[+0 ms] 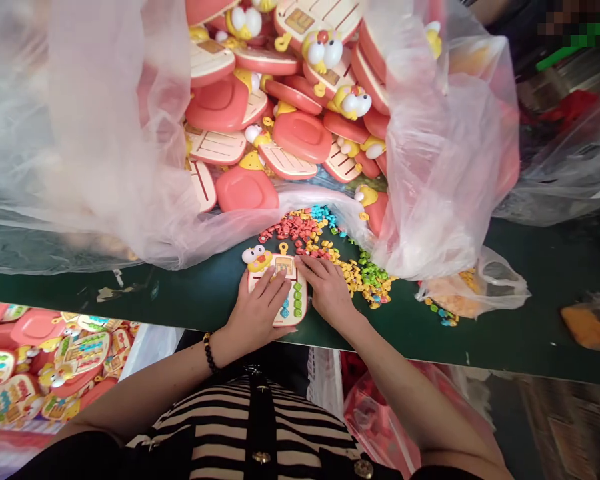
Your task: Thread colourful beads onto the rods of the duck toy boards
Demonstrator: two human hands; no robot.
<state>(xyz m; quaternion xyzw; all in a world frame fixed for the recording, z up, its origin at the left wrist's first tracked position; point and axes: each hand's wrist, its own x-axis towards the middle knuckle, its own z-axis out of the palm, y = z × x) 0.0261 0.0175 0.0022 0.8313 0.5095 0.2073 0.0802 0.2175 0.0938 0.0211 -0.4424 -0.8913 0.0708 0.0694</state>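
Observation:
A small toy phone (286, 280) with a yellow duck head and coloured buttons lies on the dark green table (180, 293) right in front of me. My left hand (257, 311) rests flat over its left half, fingers stretched across the keypad. My right hand (327, 288) lies at its right edge, fingers together and pointing towards the toy's screen. Just beyond the toy is a pile of small coloured buttons (330, 250) in red, yellow, blue and green.
A big clear plastic bag (130, 147) full of pink toy shells with duck heads (300, 133) fills the far side. A smaller bag of parts (473, 287) lies right. A bin of finished toys (55, 363) sits at lower left. Someone's pixelated figure is at top right.

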